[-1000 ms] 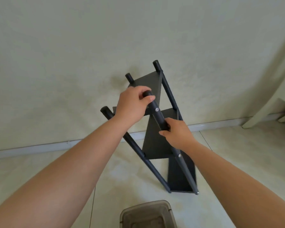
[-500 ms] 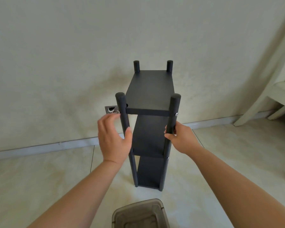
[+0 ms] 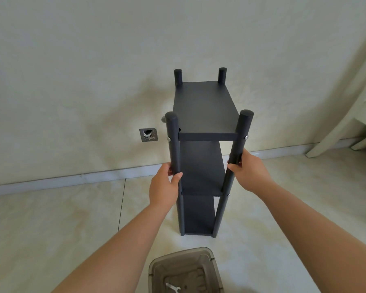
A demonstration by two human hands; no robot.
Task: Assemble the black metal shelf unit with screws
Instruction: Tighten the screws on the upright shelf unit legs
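The black metal shelf unit stands upright on the tiled floor, with three shelves between four round posts. Silver screw heads show on the near posts at the top shelf. My left hand grips the near left post between the top and middle shelves. My right hand grips the near right post at about the same height.
A smoky clear plastic box with a small white wrench inside sits on the floor near my feet. A wall with an open socket hole is behind the unit. A pale chair leg stands at the right.
The shelf unit went from tilted to standing upright. My left hand moved from the post's top, opened, then closed on the near left post. My right hand kept its grip on the right post.
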